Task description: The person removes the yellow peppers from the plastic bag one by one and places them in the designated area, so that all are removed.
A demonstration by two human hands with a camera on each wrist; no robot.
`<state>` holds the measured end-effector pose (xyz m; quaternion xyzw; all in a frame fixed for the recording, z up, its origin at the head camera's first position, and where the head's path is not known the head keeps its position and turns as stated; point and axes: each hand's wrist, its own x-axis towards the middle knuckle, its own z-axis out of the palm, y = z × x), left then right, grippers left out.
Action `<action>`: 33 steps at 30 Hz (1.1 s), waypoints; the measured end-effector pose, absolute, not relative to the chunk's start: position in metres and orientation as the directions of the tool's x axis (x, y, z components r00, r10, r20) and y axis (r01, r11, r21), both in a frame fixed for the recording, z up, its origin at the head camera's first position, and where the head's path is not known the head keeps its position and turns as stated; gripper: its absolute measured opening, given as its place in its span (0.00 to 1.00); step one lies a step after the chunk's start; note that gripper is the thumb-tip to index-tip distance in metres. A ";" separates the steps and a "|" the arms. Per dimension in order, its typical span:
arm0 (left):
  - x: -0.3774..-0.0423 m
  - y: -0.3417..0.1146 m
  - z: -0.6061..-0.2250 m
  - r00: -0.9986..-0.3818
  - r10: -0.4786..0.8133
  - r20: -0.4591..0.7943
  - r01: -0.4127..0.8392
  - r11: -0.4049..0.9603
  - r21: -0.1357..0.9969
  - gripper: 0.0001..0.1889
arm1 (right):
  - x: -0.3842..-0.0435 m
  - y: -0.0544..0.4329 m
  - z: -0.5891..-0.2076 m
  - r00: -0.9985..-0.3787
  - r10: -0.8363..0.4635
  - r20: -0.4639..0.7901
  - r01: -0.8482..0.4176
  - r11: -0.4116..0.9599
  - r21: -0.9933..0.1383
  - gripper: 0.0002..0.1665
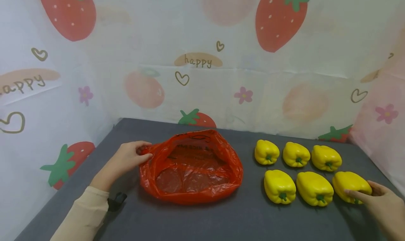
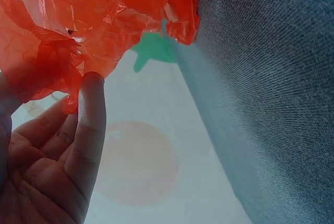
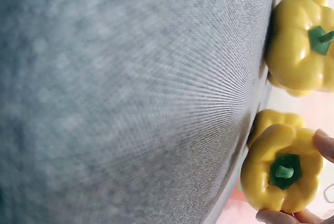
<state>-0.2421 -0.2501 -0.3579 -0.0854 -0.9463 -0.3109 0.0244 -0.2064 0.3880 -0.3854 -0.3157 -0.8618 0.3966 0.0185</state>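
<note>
A red plastic bag (image 1: pixel 193 193) lies with its mouth spread wide on the dark table. My left hand (image 1: pixel 131 156) pinches the left edge of its rim; in the left wrist view the thin red film (image 2: pixel 104 41) runs between thumb and fingers. At the right, my right hand (image 1: pixel 379 199) grips the front-right yellow bell pepper (image 1: pixel 349 184), thumb on the near side and fingers behind. The right wrist view shows that pepper (image 3: pixel 255 166) stem-on, with fingertips (image 3: pixel 326 144) at its side. Whether it is lifted off the table I cannot tell.
More yellow bell peppers stand in two rows between bag and right hand, such as the front-middle pepper (image 1: pixel 314 188) and the back-left pepper (image 1: pixel 267 152). Grey cloth (image 1: pixel 196 221) covers the table. Printed white sheets (image 1: pixel 202 93) hang behind it and at both sides.
</note>
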 end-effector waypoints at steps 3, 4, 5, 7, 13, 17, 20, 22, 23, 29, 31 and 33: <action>-0.243 -0.249 -0.358 -0.985 0.145 0.092 0.171 0.793 0.585 0.22 | -0.205 0.388 -0.388 -0.798 0.564 -0.214 0.533 0.493 -0.688 0.62; -0.243 -0.249 -0.358 -0.986 0.143 0.090 0.169 0.794 0.583 0.22 | -0.205 0.388 -0.388 -0.797 0.565 -0.211 0.535 0.500 -0.681 0.62; -0.243 -0.249 -0.358 -0.986 0.143 0.089 0.168 0.795 0.583 0.22 | -0.205 0.388 -0.387 -0.798 0.566 -0.209 0.536 0.505 -0.677 0.62; -0.243 -0.248 -0.357 -0.986 0.144 0.090 0.169 0.795 0.582 0.22 | -0.203 0.386 -0.387 -0.796 0.569 -0.207 0.537 0.506 -0.675 0.62; -0.243 -0.248 -0.357 -0.985 0.147 0.093 0.174 0.795 0.581 0.22 | -0.202 0.385 -0.385 -0.795 0.564 -0.225 0.553 0.520 -0.651 0.61; -0.243 -0.248 -0.357 -0.984 0.148 0.097 0.177 0.796 0.578 0.21 | -0.202 0.386 -0.384 -0.800 0.553 -0.232 0.559 0.548 -0.622 0.62; -0.243 -0.248 -0.358 -0.985 0.147 0.095 0.175 0.792 0.585 0.21 | -0.203 0.388 -0.383 -0.805 0.545 -0.237 0.560 0.564 -0.607 0.64; -0.244 -0.248 -0.359 -0.985 0.148 0.091 0.173 0.789 0.589 0.21 | -0.202 0.389 -0.383 -0.809 0.538 -0.237 0.559 0.579 -0.593 0.65; -0.245 -0.247 -0.359 -0.985 0.149 0.089 0.173 0.788 0.591 0.21 | -0.202 0.390 -0.383 -0.810 0.536 -0.238 0.559 0.583 -0.589 0.65; -0.247 -0.245 -0.360 -0.984 0.153 0.091 0.177 0.790 0.588 0.22 | -0.198 0.392 -0.381 -0.832 0.508 -0.222 0.535 0.631 -0.562 0.63; -0.246 -0.245 -0.360 -0.983 0.152 0.098 0.181 0.793 0.582 0.22 | -0.197 0.392 -0.380 -0.841 0.493 -0.224 0.525 0.641 -0.559 0.62; -0.246 -0.245 -0.360 -0.984 0.150 0.101 0.181 0.794 0.581 0.24 | -0.197 0.391 -0.376 -0.848 0.478 -0.229 0.515 0.643 -0.567 0.62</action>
